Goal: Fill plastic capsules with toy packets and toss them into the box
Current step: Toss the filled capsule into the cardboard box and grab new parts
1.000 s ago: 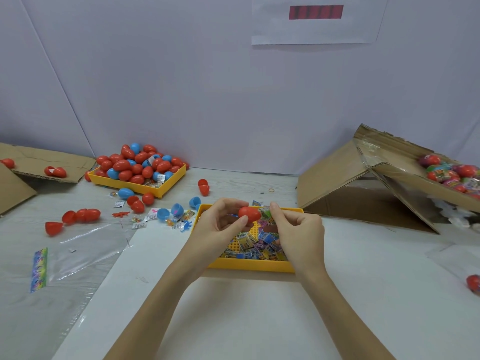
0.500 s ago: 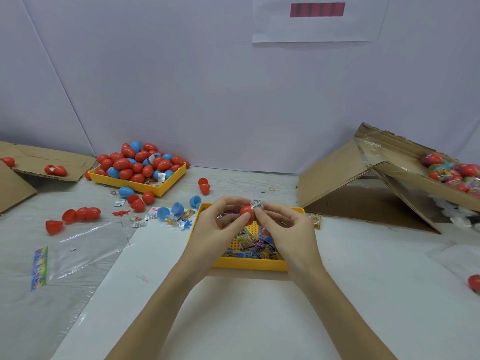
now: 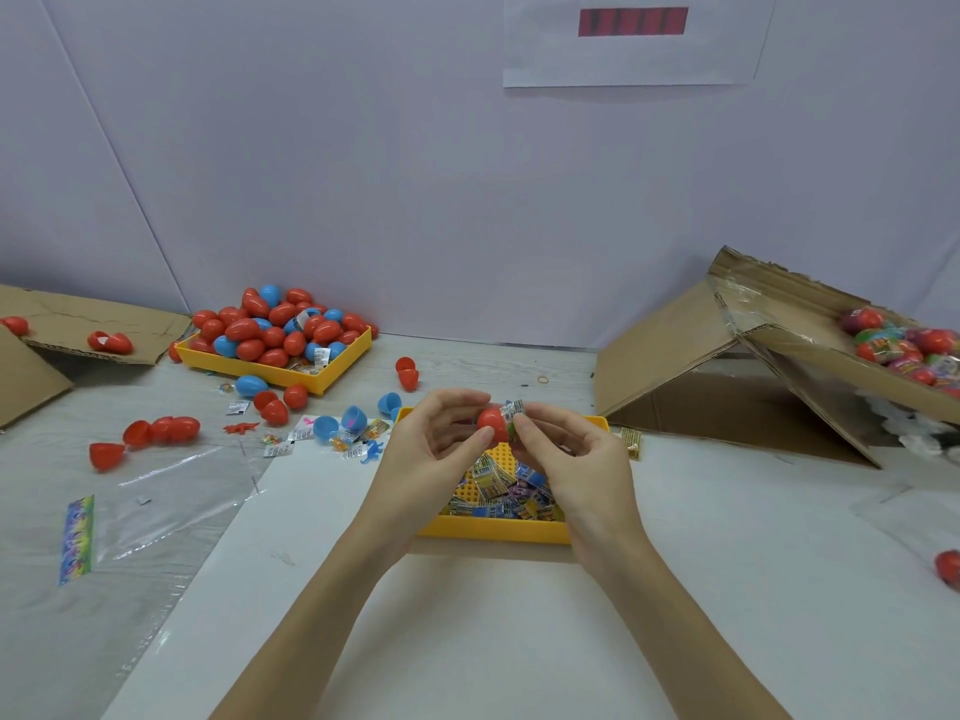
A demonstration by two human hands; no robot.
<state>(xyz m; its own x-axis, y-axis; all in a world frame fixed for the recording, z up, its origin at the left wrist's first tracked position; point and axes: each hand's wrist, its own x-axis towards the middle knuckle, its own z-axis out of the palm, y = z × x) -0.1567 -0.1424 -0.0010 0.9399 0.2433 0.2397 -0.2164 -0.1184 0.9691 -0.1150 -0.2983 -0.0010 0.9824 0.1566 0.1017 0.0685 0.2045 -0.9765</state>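
My left hand (image 3: 434, 449) pinches a red capsule half (image 3: 492, 422) between thumb and fingers, just above the near yellow tray (image 3: 493, 531). My right hand (image 3: 566, 459) pinches a small toy packet (image 3: 513, 414) at the open mouth of that capsule half. The tray under both hands holds several colourful toy packets (image 3: 501, 491). The cardboard box (image 3: 810, 356) stands at the right with its flaps open, and several filled capsules (image 3: 906, 350) lie inside it.
A second yellow tray (image 3: 332, 374) heaped with red and blue capsules sits at the back left. Loose capsule halves (image 3: 156, 433), packets and a clear plastic bag (image 3: 171, 491) are scattered on the left. Flat cardboard (image 3: 78, 314) lies far left. One red capsule (image 3: 948, 566) rests near the right edge.
Both hands drew closer together over the tray. The right hand has brought a packet up against the red capsule half held by the left hand.
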